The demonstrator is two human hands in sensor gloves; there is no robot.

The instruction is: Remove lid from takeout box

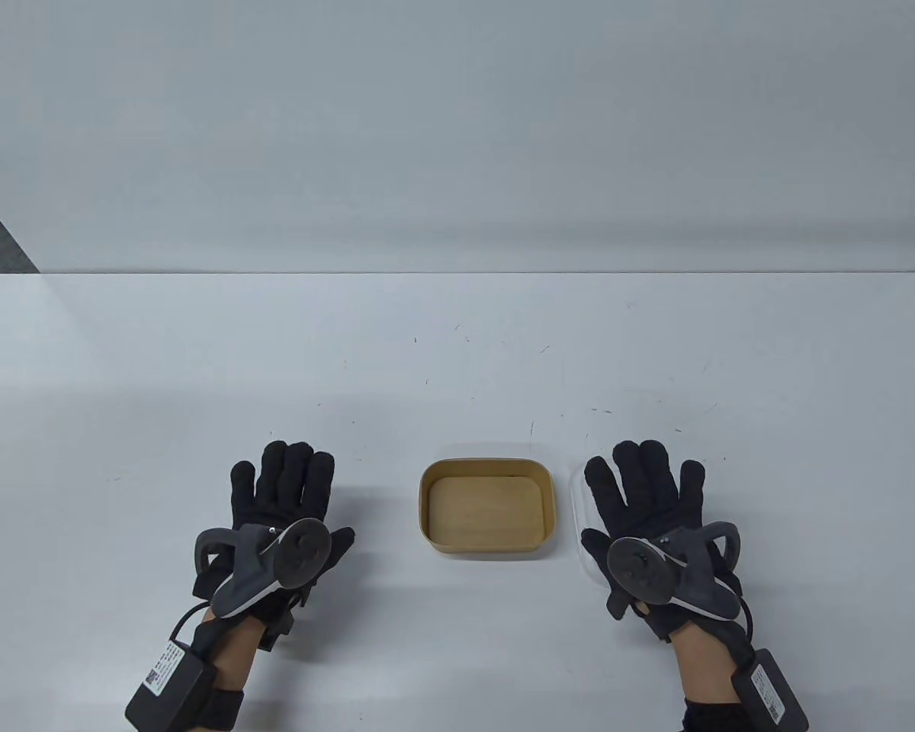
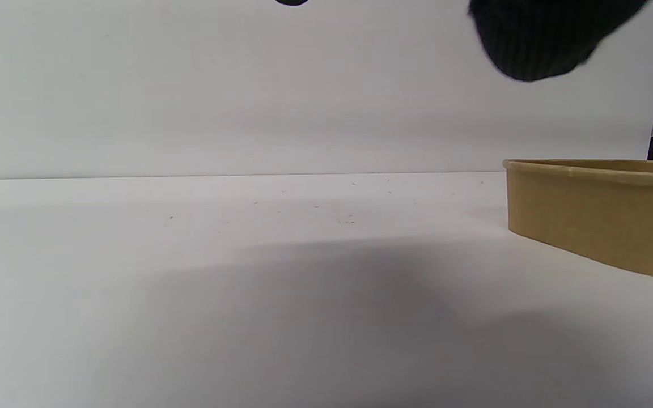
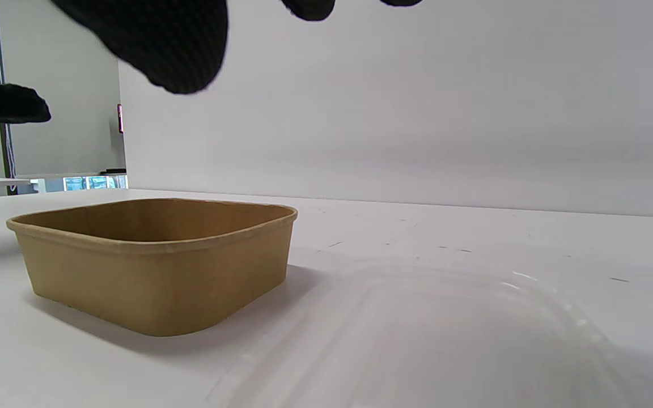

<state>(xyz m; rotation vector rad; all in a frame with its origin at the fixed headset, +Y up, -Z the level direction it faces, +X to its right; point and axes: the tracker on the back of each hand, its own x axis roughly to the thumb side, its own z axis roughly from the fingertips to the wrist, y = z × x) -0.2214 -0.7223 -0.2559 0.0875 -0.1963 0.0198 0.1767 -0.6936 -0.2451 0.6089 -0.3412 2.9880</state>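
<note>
Both grips released: left hand [image 1: 286, 509] flat on surface [image 1: 457, 343] w/ fingers spread, right hand [image 1: 648, 518] spread above clear lid [image 3: 417, 334], already off & lying just right of open box [image 1: 488, 505], so task prob. done.

Open kraft box [image 1: 487, 509] — clear lid [image 3: 428, 340] (flat) beside

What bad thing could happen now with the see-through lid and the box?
The clear lid lies on the table under the right hand, hard to see, so the hand might press down and crack it. It also lies close beside the brown box, so a sideways move could bump the box.
</note>
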